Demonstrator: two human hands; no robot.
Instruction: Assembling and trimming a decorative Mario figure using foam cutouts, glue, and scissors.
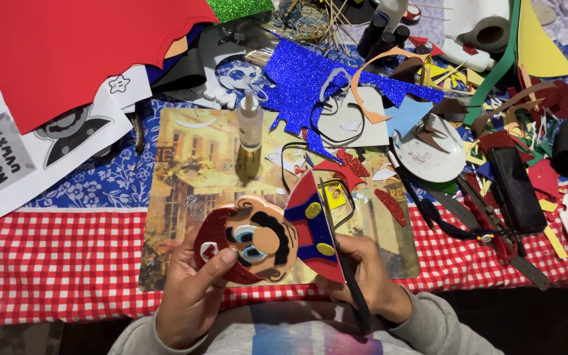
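**Foam character figure held over a crowded craft table**

We see, low in the centre of the frame, two bare hands holding a craft-foam cartoon figure (pixel 277 236): a moustached face with a red cap on its left side and a body in red and blue with yellow buttons on its right. The left hand (pixel 195 292) comes up from the bottom edge, its fingers curled closed around the cap side, thumb pressed on the front. The right hand (pixel 366 273) grips the body side and also pinches a thin dark stick-like tool (pixel 346 263) that runs along the body's edge; we cannot tell exactly what kind of tool it is.

Under the figure lies a placemat (pixel 185 171) printed with a street scene, on a red checked tablecloth (pixel 54 263). A small glue bottle (pixel 250 121) lies on the mat, above the figure. A blue glitter foam sheet (pixel 297 72) sits at upper centre, a large red foam sheet (pixel 67 46) at upper left, and foam scraps (pixel 514 112) crowd the right side.

We judge the step in hand to be joining or finishing the figure's pieces along the body edge. The next move would call for a steady left-hand hold and careful tool placement on that seam.
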